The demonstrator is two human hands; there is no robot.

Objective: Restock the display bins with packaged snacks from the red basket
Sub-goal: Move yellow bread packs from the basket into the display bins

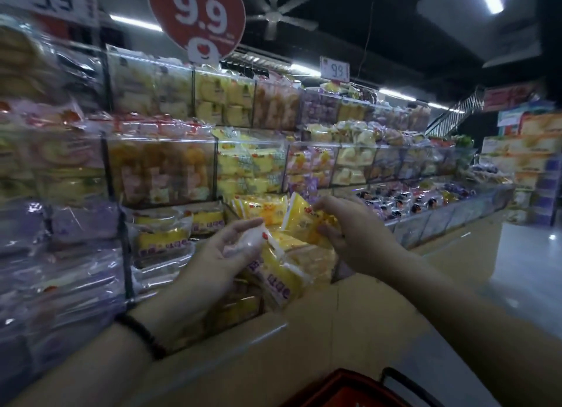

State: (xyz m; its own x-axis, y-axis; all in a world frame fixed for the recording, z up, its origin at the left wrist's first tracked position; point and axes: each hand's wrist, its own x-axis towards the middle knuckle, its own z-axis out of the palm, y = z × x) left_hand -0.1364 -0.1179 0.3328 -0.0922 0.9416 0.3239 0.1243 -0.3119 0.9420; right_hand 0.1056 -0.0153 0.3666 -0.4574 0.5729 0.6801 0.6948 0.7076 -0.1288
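My left hand (219, 254) holds a yellow and white snack packet (279, 270) over the lower display bin (240, 312). My right hand (349, 233) pinches a second yellow packet (304, 221) by its upper edge, just above the same bin. The bin holds more yellow packets of the same kind. The rim of the red basket (349, 385) with its black handle shows at the bottom edge, below my right forearm.
Clear plastic bins (161, 169) full of wrapped cakes rise in tiers on the left and run off to the right. A red 9.9 price sign (196, 17) hangs above. Boxed goods (523, 163) are stacked at far right beside the pale floor aisle (517, 270).
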